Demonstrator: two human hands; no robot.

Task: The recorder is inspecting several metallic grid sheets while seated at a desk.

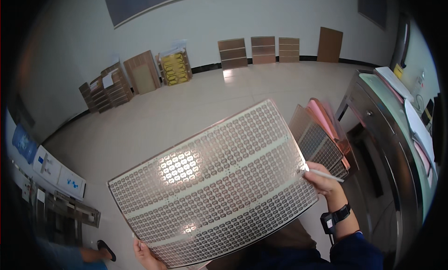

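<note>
A large circuit board panel (pixel 219 176), pale with rows of small repeated dark outlines, is held up tilted in front of me. Overhead light glints off two patches of its face. My left hand (pixel 147 255) grips the lower left edge, its fingers partly hidden by the panel. At the right edge, my right hand (pixel 321 180) closes round the panel and also holds a slim white pen (pixel 332 175), which points out to the right. A black band with a small box sits on my right wrist.
More panels (pixel 319 141) with pink sheets lean beside a metal cabinet (pixel 373 116) at right, which has papers on top. Several panels (pixel 232 53) and a yellow-patterned one (pixel 176 69) stand along the far wall. At lower left are a person's sandalled foot (pixel 107 251) and a water jug (pixel 23 144).
</note>
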